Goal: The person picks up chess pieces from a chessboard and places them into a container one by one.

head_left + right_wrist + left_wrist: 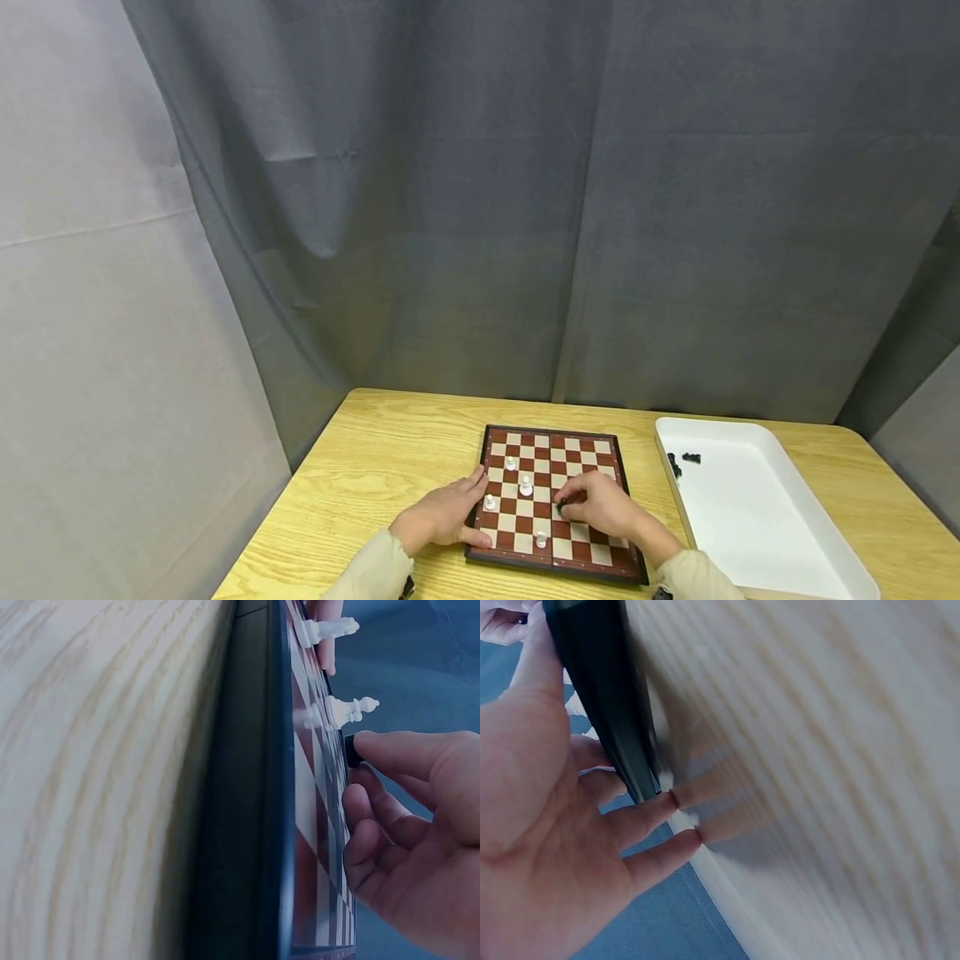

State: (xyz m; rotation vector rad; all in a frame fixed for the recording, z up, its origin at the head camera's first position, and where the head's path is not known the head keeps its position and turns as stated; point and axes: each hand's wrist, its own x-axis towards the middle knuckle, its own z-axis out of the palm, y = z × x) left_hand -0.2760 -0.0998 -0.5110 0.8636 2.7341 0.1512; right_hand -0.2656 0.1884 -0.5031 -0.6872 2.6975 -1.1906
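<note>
A chessboard [577,553] with brown and cream squares and a dark rim lies on the table. My left hand [448,510] rests against its left edge, thumb over the near-left corner. In the left wrist view, the fingers [656,862] are loosely straight and reach down to the wood. Over the board's right half, my right hand [600,504] pinches a small black chess piece [352,751] between thumb and fingers, low at the squares. Its upper part is hidden by the fingertips. Several white chess pieces [526,487] stand on the left half, one white pawn [349,711] near the pinched piece.
To the right of the board sits a white tray [772,517] with a raised rim. A few black chess pieces [692,458] lie at its far-left corner. Behind the wooden table [405,425] hangs a grey curtain [465,250].
</note>
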